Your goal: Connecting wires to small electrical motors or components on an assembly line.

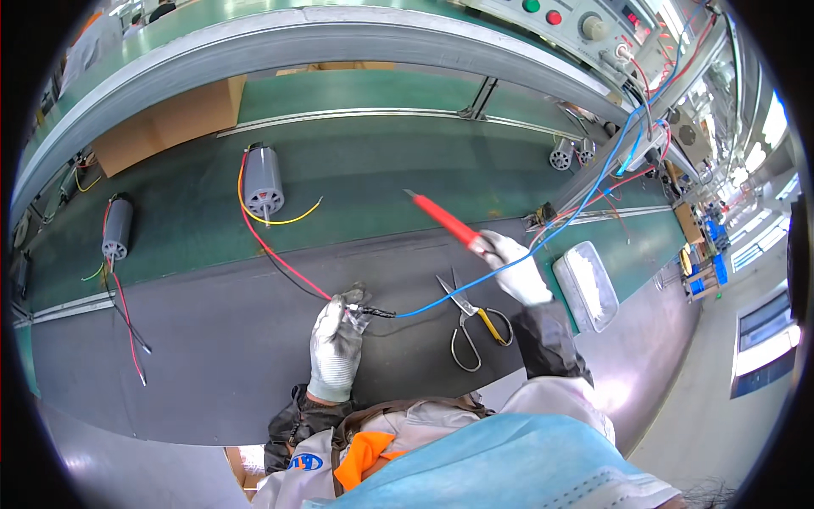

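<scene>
My left hand (336,343), in a pale work glove, is closed around the end of a red wire (284,265) and a black-sleeved clip (379,313). A blue cable (449,296) runs from the clip up to the right. The red wire comes from a grey cylindrical motor (263,178), which also has a yellow wire (297,220). My gloved right hand (513,267) grips a red test probe (445,220), its metal tip angled up and left, apart from the motor. Scissors (475,318) with one yellow-sleeved handle lie between my hands.
A second motor (118,229) with loose wires lies at the left; two smaller motors (562,154) lie far right. A translucent plastic box (587,288) is beside my right forearm. Overhead runs a metal shelf beam (322,36), with a tester (585,25) above.
</scene>
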`<state>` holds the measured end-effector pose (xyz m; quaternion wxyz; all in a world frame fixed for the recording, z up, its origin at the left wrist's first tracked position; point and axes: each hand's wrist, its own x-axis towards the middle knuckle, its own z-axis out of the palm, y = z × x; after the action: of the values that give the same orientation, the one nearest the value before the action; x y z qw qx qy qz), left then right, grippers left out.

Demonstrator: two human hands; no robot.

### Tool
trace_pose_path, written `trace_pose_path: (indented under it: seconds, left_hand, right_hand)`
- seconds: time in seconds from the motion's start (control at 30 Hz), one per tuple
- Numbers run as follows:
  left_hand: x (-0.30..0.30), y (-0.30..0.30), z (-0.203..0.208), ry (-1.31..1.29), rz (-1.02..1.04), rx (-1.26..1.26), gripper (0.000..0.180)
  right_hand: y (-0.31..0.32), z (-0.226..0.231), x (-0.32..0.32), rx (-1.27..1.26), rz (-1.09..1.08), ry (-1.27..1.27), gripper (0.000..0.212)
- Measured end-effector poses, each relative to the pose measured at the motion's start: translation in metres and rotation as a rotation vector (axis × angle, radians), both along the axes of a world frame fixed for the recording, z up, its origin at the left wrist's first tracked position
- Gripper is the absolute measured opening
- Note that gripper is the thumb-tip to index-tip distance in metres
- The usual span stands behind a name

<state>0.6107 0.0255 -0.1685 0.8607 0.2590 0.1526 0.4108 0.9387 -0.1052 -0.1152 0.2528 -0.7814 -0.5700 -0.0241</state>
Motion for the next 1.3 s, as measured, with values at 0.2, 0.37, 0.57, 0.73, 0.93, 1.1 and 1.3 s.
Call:
trace_pose_path:
  seconds: [0.2,0.37,0.57,0.73,0.93,1.1,1.3]
  left_hand:
    - [0.005,0.004,0.001,0.01,0.005,-0.101,0.04]
    - [0.002,0.003,0.017,0.144,0.038,0.026,0.042]
    - [-0.015,0.014,0.012,0.798,0.175,0.538,0.036]
    - [-0.096,0.059,0.022,1.508,0.508,0.616,0.031]
    - [-0.077,0.041,0.054,1.669,0.789,1.71,0.028]
    - [0.047,0.006,0.016,0.968,-0.218,1.981,0.042]
    - [0.173,-0.019,-0.006,0.61,-0.307,2.07,0.051]
  right_hand:
    - [-0.091,-0.017,0.015,-0.199,-0.389,-0.1,0.051]
    - [-0.063,0.013,-0.047,-0.148,-0.111,-0.065,0.07]
    - [-0.004,0.014,-0.128,-0.182,0.647,1.46,0.062]
    - [-0.027,0.028,-0.081,0.121,0.39,1.235,0.047]
    - [-0.023,0.039,-0.045,-0.355,-0.178,0.733,0.031]
    - [0.114,0.045,0.002,0.035,0.065,0.322,0.051]
    - [0.207,-0.01,0.244,-0.146,-0.739,0.094,0.07]
